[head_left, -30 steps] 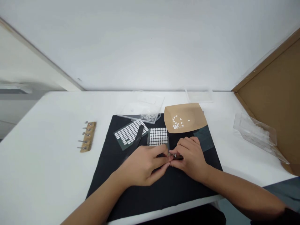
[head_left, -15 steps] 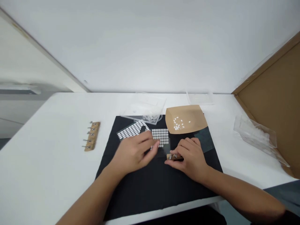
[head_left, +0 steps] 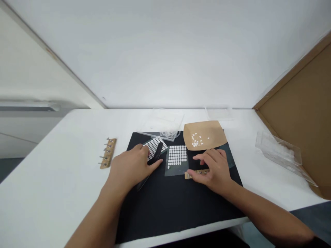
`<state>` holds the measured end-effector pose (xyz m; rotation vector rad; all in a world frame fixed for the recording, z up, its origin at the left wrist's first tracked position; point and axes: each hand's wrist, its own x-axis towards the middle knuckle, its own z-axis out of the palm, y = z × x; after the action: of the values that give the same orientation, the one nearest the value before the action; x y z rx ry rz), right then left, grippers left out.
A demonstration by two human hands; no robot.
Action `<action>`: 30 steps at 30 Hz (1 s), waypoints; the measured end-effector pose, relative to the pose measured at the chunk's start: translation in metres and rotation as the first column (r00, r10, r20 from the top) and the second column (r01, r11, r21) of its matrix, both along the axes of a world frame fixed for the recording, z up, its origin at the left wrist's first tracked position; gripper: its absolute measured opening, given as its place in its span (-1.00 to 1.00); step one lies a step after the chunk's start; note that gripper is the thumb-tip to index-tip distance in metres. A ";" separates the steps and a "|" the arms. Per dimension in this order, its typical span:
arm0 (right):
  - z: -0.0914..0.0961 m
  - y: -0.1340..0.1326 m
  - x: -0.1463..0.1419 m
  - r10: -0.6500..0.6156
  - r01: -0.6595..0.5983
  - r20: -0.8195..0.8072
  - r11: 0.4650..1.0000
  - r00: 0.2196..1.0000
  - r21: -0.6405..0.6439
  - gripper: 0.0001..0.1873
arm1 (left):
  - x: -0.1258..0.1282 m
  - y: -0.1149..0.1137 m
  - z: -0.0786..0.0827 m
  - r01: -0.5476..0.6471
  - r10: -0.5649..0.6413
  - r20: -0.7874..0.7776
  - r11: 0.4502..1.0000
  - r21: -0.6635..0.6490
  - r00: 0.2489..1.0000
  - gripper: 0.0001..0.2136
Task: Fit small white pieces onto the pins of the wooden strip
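My left hand [head_left: 131,168] lies over a slim black tool [head_left: 157,153], its thumb and forefinger spread around it. One end of the tool rests on a sheet of white oval stickers [head_left: 153,146]; the other shows below my palm. Between my hands is a second clear sheet of white ovals [head_left: 177,155], its last row partly filled. My right hand [head_left: 213,168] has thumb and forefinger apart. Its thumb reaches across a short wooden strip with small metal pieces [head_left: 188,175]; whether it presses on the strip I cannot tell, and my hand covers the strip's right part.
Loose white ovals lie in a brown paper tray [head_left: 214,134] behind my right hand. A black mat [head_left: 165,210] covers the white table. Another wooden strip with metal pieces [head_left: 108,153] stands left. Clear plastic boxes [head_left: 279,148] are at right, beside a cardboard panel [head_left: 300,120].
My left hand has moved left off the middle sticker sheet onto the black tool. My right forefinger has lifted away from the wooden strip. The whole view has shifted slightly.
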<state>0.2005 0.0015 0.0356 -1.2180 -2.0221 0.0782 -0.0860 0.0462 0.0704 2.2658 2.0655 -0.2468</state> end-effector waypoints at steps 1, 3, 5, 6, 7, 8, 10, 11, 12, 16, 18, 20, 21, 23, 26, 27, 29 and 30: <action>0.001 0.002 0.002 -0.006 0.006 -0.003 1.000 1.000 -0.003 -0.73 | 0.000 0.000 0.000 -0.001 0.001 0.004 1.000 -0.014 1.000 -0.49; 0.003 0.005 0.004 -0.014 0.014 0.001 1.000 1.000 -0.013 -0.82 | 0.000 0.001 0.000 0.000 0.001 0.026 0.999 -0.040 1.000 -0.53; 0.004 0.007 0.007 -0.019 0.019 0.004 1.000 1.000 -0.013 -0.87 | 0.001 0.002 0.000 -0.004 0.008 0.064 0.998 -0.064 0.998 -0.58; 0.004 0.008 0.007 -0.021 0.021 0.007 1.000 1.000 -0.008 -0.87 | 0.001 0.003 0.000 -0.010 0.016 0.085 0.997 -0.072 0.996 -0.61; 0.005 0.010 0.008 -0.023 0.023 0.009 1.000 1.000 -0.002 -0.88 | 0.001 0.003 0.000 -0.015 0.023 0.106 0.997 -0.075 0.994 -0.63; 0.004 0.011 0.009 -0.025 0.025 0.011 1.000 1.000 0.004 -0.87 | 0.001 0.003 -0.001 -0.015 0.024 0.126 0.997 -0.072 0.992 -0.66; 0.004 0.012 0.009 -0.027 0.027 0.013 1.000 1.000 0.006 -0.87 | 0.001 0.003 -0.002 -0.007 0.015 0.162 0.999 -0.052 0.987 -0.70; 0.004 0.013 0.010 -0.024 0.024 0.014 1.000 1.000 0.002 -0.87 | 0.000 0.003 -0.003 0.002 0.004 0.176 0.999 -0.036 0.984 -0.71; 0.004 0.013 0.010 -0.019 0.019 0.013 1.000 1.000 -0.006 -0.86 | 0.000 0.004 -0.004 0.011 -0.007 0.187 1.000 -0.021 0.982 -0.73; 0.010 0.017 0.009 0.000 0.000 -0.010 0.999 1.000 -0.032 -0.89 | 0.000 0.005 -0.005 0.031 -0.031 0.226 1.000 0.002 0.974 -0.78; 0.018 0.025 0.007 0.025 -0.026 -0.019 0.998 1.000 -0.055 -0.90 | 0.000 0.007 -0.005 0.039 -0.040 0.257 0.999 0.009 0.966 -0.79; 0.029 0.042 0.004 0.075 -0.073 0.017 0.993 0.997 -0.093 -0.90 | 0.000 0.007 -0.005 0.042 -0.047 0.277 0.999 0.023 0.960 -0.79; 0.035 0.054 0.001 0.114 -0.104 0.076 0.986 0.991 -0.128 -0.90 | 0.000 0.007 -0.005 0.037 -0.043 0.278 0.999 0.027 0.959 -0.79; 0.046 0.083 -0.009 0.124 -0.092 0.204 0.983 0.971 -0.161 -0.83 | 0.001 0.007 -0.003 0.023 -0.029 0.274 0.999 0.025 0.961 -0.78; 0.054 0.133 -0.032 0.310 -0.221 0.350 0.937 0.884 -0.270 -0.85 | 0.002 0.006 0.002 0.008 -0.016 0.292 1.000 0.026 0.956 -0.76; 0.053 0.147 -0.040 0.349 -0.246 0.369 0.922 0.861 -0.298 -0.89 | 0.002 0.006 0.003 0.003 -0.013 0.308 0.999 0.032 0.951 -0.76; 0.049 0.172 -0.057 0.411 -0.275 0.412 0.895 0.813 -0.350 -0.90 | 0.002 0.006 0.006 -0.019 0.001 0.347 0.999 0.047 0.938 -0.78; 0.046 0.181 -0.064 0.430 -0.278 0.433 0.886 0.793 -0.370 -0.88 | 0.002 0.007 0.006 -0.031 0.009 0.370 0.998 0.053 0.929 -0.79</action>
<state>0.1367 0.1823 0.0820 -1.0794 -2.7786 0.2735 -0.0839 0.0529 0.0767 2.1172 1.9163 0.2306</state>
